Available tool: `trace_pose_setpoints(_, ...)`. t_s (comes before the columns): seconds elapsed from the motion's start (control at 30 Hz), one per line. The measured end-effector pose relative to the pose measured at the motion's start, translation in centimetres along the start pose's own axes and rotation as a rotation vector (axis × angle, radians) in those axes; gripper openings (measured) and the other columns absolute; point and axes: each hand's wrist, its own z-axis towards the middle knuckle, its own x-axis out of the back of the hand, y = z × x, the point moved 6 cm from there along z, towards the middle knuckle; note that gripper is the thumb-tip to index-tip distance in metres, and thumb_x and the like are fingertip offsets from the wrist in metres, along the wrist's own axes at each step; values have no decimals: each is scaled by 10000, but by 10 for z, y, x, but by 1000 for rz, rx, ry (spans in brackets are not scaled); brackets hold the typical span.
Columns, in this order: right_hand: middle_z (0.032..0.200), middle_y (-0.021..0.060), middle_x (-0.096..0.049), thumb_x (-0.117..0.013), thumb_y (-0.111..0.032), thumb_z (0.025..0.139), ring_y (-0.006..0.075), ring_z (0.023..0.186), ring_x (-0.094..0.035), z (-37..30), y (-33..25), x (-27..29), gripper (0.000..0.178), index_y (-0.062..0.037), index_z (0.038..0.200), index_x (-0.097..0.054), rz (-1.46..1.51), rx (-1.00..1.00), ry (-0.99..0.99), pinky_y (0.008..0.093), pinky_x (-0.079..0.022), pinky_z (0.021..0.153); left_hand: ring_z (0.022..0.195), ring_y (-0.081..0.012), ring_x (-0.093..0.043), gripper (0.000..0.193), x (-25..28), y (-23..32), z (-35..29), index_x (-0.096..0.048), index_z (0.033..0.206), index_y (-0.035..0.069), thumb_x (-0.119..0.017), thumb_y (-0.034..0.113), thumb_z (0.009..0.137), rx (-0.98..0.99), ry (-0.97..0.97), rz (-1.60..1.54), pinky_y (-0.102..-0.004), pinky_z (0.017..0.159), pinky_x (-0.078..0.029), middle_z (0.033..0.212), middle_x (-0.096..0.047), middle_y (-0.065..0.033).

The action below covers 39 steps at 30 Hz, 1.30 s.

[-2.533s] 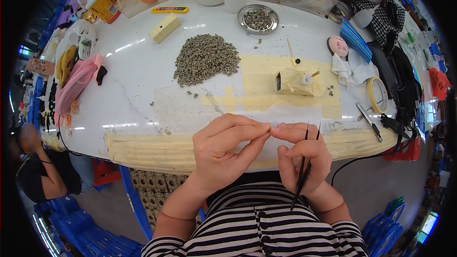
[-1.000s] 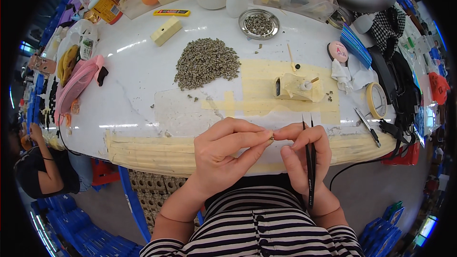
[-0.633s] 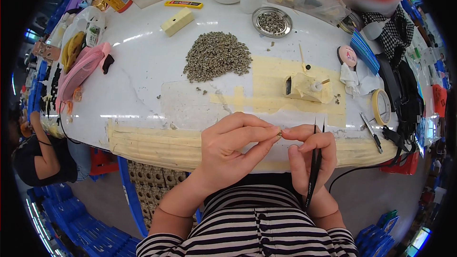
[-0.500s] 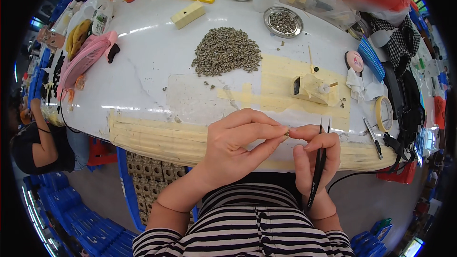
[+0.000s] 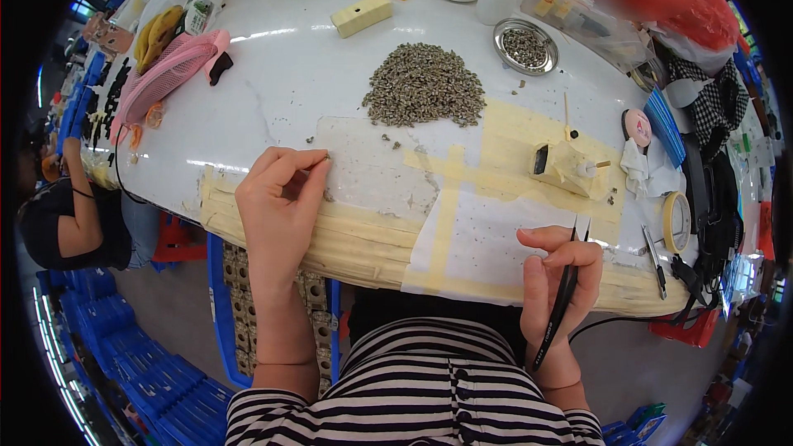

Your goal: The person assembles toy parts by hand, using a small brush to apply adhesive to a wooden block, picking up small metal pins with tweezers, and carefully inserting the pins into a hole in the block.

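Observation:
My left hand (image 5: 281,198) reaches out over the white table (image 5: 273,91), thumb and forefinger pinched together on a tiny grey piece at the table's near left. My right hand (image 5: 557,272) stays close to my body at the taped table edge and holds black tweezers (image 5: 562,297) with their tips pointing up. A heap of small grey pieces (image 5: 424,85) lies in the middle of the table, beyond my left hand. A small cream block fixture (image 5: 566,165) stands on yellow tape to the right.
A round metal dish (image 5: 526,45) with grey pieces sits behind the heap. A tape roll (image 5: 677,221), a metal tool (image 5: 652,248) and cloths lie at the right. A pink mesh bag (image 5: 169,70) lies left. Another person (image 5: 66,215) sits at the far left.
My hands were together at the table edge, left fingers meeting the tweezers. Now my left hand has moved left and forward onto the table; the right hand stays back with the tweezers.

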Motion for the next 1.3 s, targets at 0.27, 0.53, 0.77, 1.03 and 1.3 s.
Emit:
trace_pose_setpoints(0.27,996,225,-680,-588,92,856,245,907,-619,-1,0,0,220,-36,963,-444,24,-19,20,366,-458,845,713,-78,-544,158,3,-5,4,-719,984,-47,-704,-25,828,5,-34,0,-212,659,-435,834,-632,-43)
trace_pose_setpoints(0.53,990,226,-681,-595,84,860,237,890,-611,-1,0,0,211,-34,956,-448,4,-6,7,360,-463,839,684,-95,-554,162,0,1,4,-720,988,-36,-708,-20,827,-39,-48,54,-230,627,-451,829,-633,-54)
trace_pose_setpoints(0.77,981,211,-687,-594,81,858,221,877,-627,-2,1,0,213,-41,960,-452,-13,-10,19,374,-422,871,659,-116,-550,114,-6,4,3,-706,955,-35,-699,-17,843,-171,-18,137,-243,604,-443,797,-614,-64)
trace_pose_setpoints(1.03,978,218,-688,-593,89,852,215,848,-607,-1,0,-1,215,-36,955,-452,9,4,31,352,-436,825,665,-141,-577,108,4,4,11,-711,951,-24,-698,-4,846,-179,66,175,-262,610,-468,829,-645,-81)
trace_pose_setpoints(1.3,979,223,-686,-592,93,853,218,857,-608,-2,1,-1,213,-31,953,-450,-1,12,36,343,-443,813,726,-202,-634,124,3,3,14,-718,959,-5,-711,7,836,-359,82,350,-293,659,-501,858,-704,-102)
